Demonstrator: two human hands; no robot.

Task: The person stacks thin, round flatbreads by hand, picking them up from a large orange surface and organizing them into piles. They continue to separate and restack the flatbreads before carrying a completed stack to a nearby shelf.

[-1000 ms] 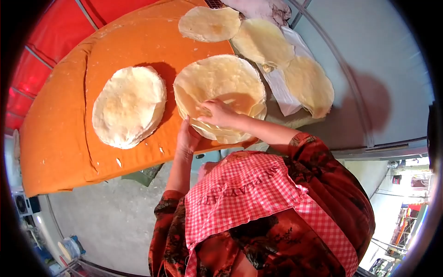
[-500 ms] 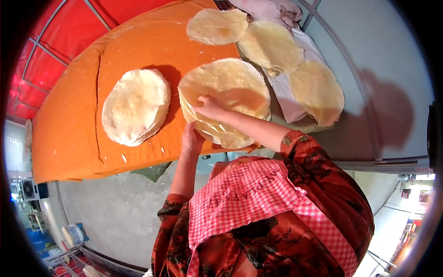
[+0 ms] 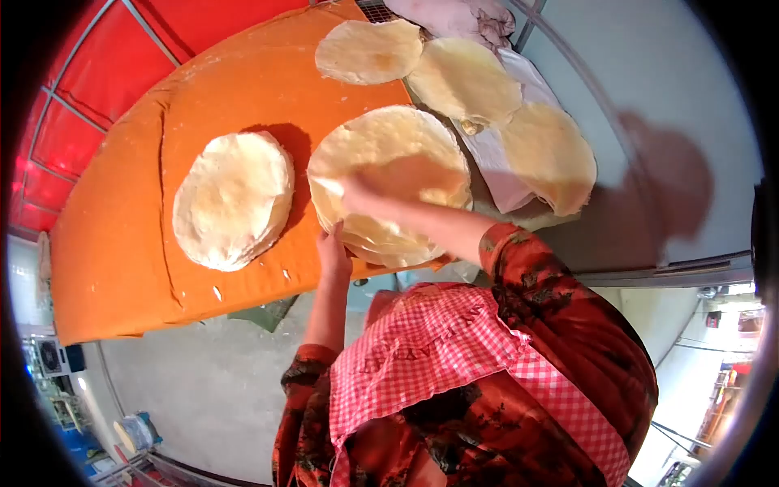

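A thick stack of thin round flatbreads [image 3: 389, 150] lies near the edge of the orange cloth [image 3: 243, 89]. My left hand [image 3: 334, 252] is at the stack's near left edge, its fingers against the rims of the sheets; whether they pinch a sheet is hard to see. Over the top of the stack, toward its left side, is my right hand [image 3: 365, 197], blurred by motion, its fingers not clear. To the left sits a second pile of round flatbreads [image 3: 234, 201], touched by neither hand.
Single flatbreads lie at the back, one on the orange cloth [image 3: 369, 52], others [image 3: 464, 79] [image 3: 548, 154] over white cloth [image 3: 495, 166]. A pink cloth bundle [image 3: 462, 18] is behind them. A grey wall [image 3: 641, 89] stands at the right.
My right hand has moved slightly left and down over the stack and is now blurred. The raised sheet edge by it lies flatter. The whole view has shifted a little.
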